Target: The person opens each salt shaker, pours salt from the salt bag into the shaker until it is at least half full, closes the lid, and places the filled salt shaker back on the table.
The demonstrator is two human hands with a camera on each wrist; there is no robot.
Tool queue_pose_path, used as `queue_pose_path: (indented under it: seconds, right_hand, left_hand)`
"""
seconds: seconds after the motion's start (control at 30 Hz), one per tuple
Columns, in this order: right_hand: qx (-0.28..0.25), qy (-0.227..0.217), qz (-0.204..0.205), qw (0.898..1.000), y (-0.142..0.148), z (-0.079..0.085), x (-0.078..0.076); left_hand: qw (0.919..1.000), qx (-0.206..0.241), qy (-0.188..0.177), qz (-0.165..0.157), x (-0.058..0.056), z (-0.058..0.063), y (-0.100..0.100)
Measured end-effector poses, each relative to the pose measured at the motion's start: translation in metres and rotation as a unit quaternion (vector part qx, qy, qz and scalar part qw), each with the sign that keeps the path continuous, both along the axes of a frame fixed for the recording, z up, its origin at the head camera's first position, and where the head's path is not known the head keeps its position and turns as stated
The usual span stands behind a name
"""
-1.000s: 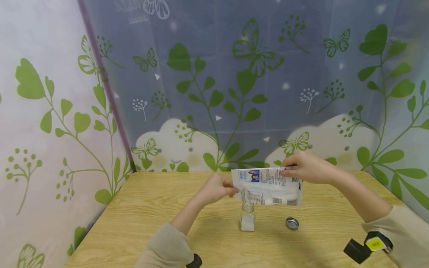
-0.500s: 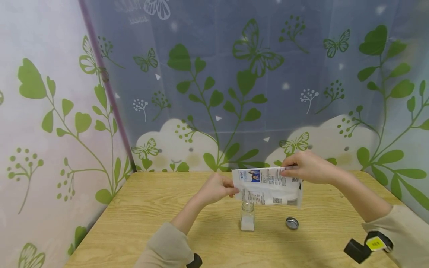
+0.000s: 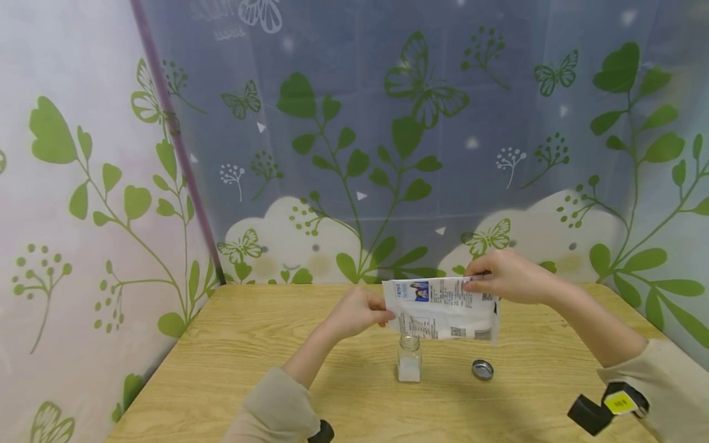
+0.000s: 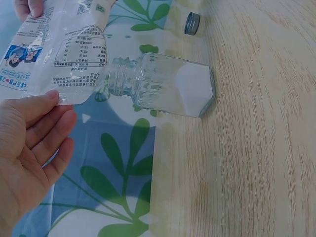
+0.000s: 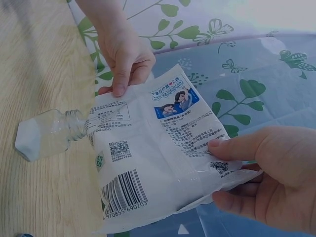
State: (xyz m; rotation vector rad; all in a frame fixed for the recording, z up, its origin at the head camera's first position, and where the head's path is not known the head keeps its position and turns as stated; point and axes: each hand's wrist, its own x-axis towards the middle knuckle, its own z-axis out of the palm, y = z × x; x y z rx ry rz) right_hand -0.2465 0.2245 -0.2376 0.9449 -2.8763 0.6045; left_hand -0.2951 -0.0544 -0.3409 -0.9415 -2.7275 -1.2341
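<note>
A white printed plastic bag (image 3: pixel 440 317) is held up on its side by both hands, just above and behind a small clear glass jar (image 3: pixel 409 363). My left hand (image 3: pixel 354 314) pinches the bag's left edge between thumb and fingers. At the upper right, my right hand (image 3: pixel 506 277) grips the other end, its thumb on the printed face (image 5: pixel 163 143). The jar stands upright and uncapped, with white grains (image 4: pixel 195 89) in its lower part. The bag's lower edge is close to the jar's mouth (image 5: pixel 74 123); whether they touch, I cannot tell.
A silver screw lid (image 3: pixel 483 369) lies on the wooden table (image 3: pixel 249 344), right of the jar. Behind the table hangs a blue cloth (image 3: pixel 343 154) with green leaves and butterflies. A paler printed cloth (image 3: pixel 66 203) hangs at the left.
</note>
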Motion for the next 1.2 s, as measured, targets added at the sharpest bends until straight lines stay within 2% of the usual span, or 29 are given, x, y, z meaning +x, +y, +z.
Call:
queue_pose_path:
  seconds: [0.63,1.2]
  right_hand:
    - [-0.001,0.001,0.005,1.0,0.0005,-0.0031,-0.0031]
    - [0.0,0.007,0.012,1.0,0.0007,-0.0036,-0.004]
  left_hand:
    - [0.9999,-0.004,0.01,-0.001,-0.0006,-0.0029,-0.0005]
    - [1.0,0.004,0.003,-0.002,-0.0007,-0.0029,-0.0012]
